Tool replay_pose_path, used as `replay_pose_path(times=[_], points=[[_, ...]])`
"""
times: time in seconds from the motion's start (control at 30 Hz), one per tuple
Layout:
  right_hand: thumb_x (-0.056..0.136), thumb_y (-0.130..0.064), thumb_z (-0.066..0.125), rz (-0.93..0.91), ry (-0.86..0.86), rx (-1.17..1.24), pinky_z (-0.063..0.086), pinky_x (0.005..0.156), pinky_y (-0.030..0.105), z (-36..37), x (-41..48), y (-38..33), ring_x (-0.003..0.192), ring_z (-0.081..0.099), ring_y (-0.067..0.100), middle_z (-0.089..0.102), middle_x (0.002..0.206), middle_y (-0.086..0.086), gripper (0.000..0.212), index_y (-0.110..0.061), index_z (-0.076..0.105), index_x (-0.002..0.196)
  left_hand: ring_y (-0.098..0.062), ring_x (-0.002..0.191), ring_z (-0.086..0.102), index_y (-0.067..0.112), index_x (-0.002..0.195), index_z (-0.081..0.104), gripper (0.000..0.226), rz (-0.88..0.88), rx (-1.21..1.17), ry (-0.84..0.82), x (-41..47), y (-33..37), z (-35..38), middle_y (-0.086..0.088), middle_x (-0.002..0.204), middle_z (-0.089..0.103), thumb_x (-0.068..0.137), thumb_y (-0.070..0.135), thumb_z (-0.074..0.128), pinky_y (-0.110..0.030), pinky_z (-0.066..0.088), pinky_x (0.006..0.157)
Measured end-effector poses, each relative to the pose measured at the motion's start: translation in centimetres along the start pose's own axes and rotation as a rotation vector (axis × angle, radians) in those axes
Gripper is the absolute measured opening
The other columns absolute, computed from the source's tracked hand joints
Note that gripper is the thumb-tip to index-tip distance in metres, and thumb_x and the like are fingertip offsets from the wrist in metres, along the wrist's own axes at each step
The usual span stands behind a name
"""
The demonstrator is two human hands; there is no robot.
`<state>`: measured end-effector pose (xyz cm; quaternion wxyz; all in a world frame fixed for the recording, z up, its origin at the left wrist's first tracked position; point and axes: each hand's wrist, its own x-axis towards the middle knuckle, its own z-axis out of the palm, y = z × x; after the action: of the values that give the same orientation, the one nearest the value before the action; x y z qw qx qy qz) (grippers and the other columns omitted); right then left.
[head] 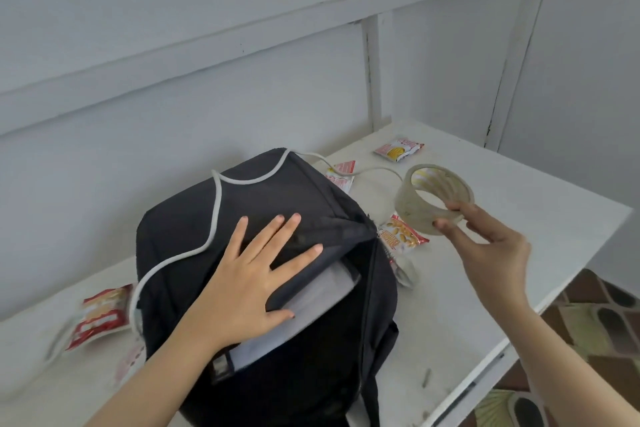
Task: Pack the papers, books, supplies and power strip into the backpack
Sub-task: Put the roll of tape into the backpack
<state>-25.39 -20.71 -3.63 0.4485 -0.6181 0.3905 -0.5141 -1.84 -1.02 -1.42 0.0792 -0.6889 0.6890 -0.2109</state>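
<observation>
Head view: how did the fingers lie?

Thumb and fingertips [452, 207] of the right hand [485, 246] pinched the rim of the clear tape roll [434, 196], held above the table to the right of the backpack [277, 194]. The left hand [249, 274] lay flat with its fingers spread on the bag's top, beside its open mouth.

How would the roll handle?

Light, stiff and slick, I judged; a rim pinch suited it.

And around them?

A white cord [216, 211] draped over the bag, and snack packets [100, 315] were scattered on the white table [519, 218]. A pale panelled wall [173, 45] stood on the far side, with patterned floor [606, 322] near right.
</observation>
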Motion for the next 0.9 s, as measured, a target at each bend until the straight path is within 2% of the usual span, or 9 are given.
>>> replay_pose_path(times=[0.1, 0.2, 0.27, 0.37, 0.43, 0.57, 0.63, 0.73, 0.9], points=[[0.067, -0.027, 0.077, -0.083, -0.015, 0.037, 0.04, 0.095, 0.009, 0.4, -4.0, -1.5, 0.114, 0.056, 0.001, 0.069, 0.104, -0.018, 0.034, -0.057, 0.068, 0.08, -0.042, 0.136, 0.028, 0.035, 0.147, 0.022, 0.119, -0.081, 0.044, -0.067, -1.3, -0.4, -0.5, -0.015, 0.154, 0.02, 0.046, 0.065, 0.078, -0.065, 0.024, 0.103], [0.065, -0.03, 0.076, -0.19, -0.029, 0.003, 0.035, 0.091, 0.001, 1.0, -7.6, -1.7, 0.112, 0.051, -0.014, 0.067, 0.111, -0.008, 0.037, -0.055, 0.067, 0.09, -0.046, 0.121, 0.048, 0.033, 0.145, 0.029, 0.117, -0.163, 0.033, -0.067, -2.3, -0.9, -1.2, -0.02, 0.144, 0.039, 0.044, 0.058, 0.082, -0.061, 0.039, 0.092], [0.068, -0.036, 0.079, -0.266, -0.052, -0.038, 0.036, 0.091, 0.003, 1.5, -9.6, -1.5, 0.111, 0.053, -0.012, 0.064, 0.114, -0.012, 0.034, -0.048, 0.068, 0.097, -0.033, 0.093, 0.067, 0.032, 0.143, 0.033, 0.106, -0.176, -0.035, -0.023, -3.0, -1.6, -2.1, -0.018, 0.13, 0.055, 0.051, 0.049, 0.082, -0.044, 0.054, 0.072], [0.069, -0.041, 0.077, -0.323, -0.093, -0.067, 0.039, 0.089, 0.005, 2.6, -11.9, -1.0, 0.105, 0.057, -0.01, 0.058, 0.114, -0.034, 0.025, -0.047, 0.07, 0.092, -0.016, 0.062, 0.065, 0.032, 0.139, 0.042, 0.085, -0.205, -0.203, 0.033, -3.6, -2.8, -3.7, 0.0, 0.115, 0.066, 0.063, 0.038, 0.08, -0.023, 0.047, 0.046], [0.069, -0.036, 0.08, -0.367, -0.115, -0.104, 0.043, 0.088, 0.01, 3.6, -13.0, -0.4, 0.104, 0.059, -0.004, 0.058, 0.119, -0.029, 0.023, -0.038, 0.073, 0.091, -0.015, 0.077, 0.067, 0.037, 0.138, 0.042, 0.074, -0.226, -0.288, 0.067, -3.8, -3.6, -4.8, 0.012, 0.118, 0.063, 0.072, 0.036, 0.076, -0.023, 0.048, 0.054], [0.068, -0.023, 0.081, -0.397, -0.149, -0.214, 0.046, 0.094, 0.019, 5.7, -13.6, 0.4, 0.113, 0.057, 0.005, 0.061, 0.125, 0.005, 0.028, -0.025, 0.075, 0.095, -0.016, 0.106, 0.061, 0.04, 0.135, 0.045, 0.065, -0.234, -0.352, 0.175, -3.7, -4.6, -6.3, 0.015, 0.126, 0.058, 0.077, 0.033, 0.073, -0.028, 0.047, 0.075], [0.066, -0.024, 0.083, -0.404, -0.161, -0.292, 0.042, 0.094, 0.02, 6.5, -13.4, 0.2, 0.11, 0.054, 0.004, 0.062, 0.123, 0.006, 0.029, -0.025, 0.076, 0.094, -0.018, 0.11, 0.059, 0.038, 0.134, 0.047, 0.064, -0.208, -0.359, 0.199, -3.7, -4.9, -6.6, 0.013, 0.127, 0.058, 0.076, 0.03, 0.074, -0.029, 0.045, 0.08], [0.067, -0.036, 0.076, -0.43, -0.177, -0.44, 0.03, 0.102, 0.035, 7.4, -13.1, 0.5, 0.116, 0.054, 0.006, 0.07, 0.11, 0.002, 0.027, -0.025, 0.076, 0.093, -0.02, 0.107, 0.061, 0.036, 0.131, 0.052, 0.065, -0.177, -0.348, 0.234, -3.8, -5.1, -6.5, 0.01, 0.125, 0.06, 0.073, 0.028, 0.077, -0.025, 0.042, 0.075], [0.069, -0.03, 0.081, -0.38, -0.18, -0.524, 0.026, 0.102, 0.031, 7.7, -13.0, 0.7, 0.117, 0.056, 0.01, 0.071, 0.106, 0.001, 0.034, -0.028, 0.073, 0.102, -0.018, 0.112, 0.058, 0.036, 0.134, 0.048, 0.065, -0.151, -0.373, 0.226, -4.1, -5.0, -6.1, 0.01, 0.13, 0.057, 0.075, 0.031, 0.075, -0.025, 0.042, 0.079]])
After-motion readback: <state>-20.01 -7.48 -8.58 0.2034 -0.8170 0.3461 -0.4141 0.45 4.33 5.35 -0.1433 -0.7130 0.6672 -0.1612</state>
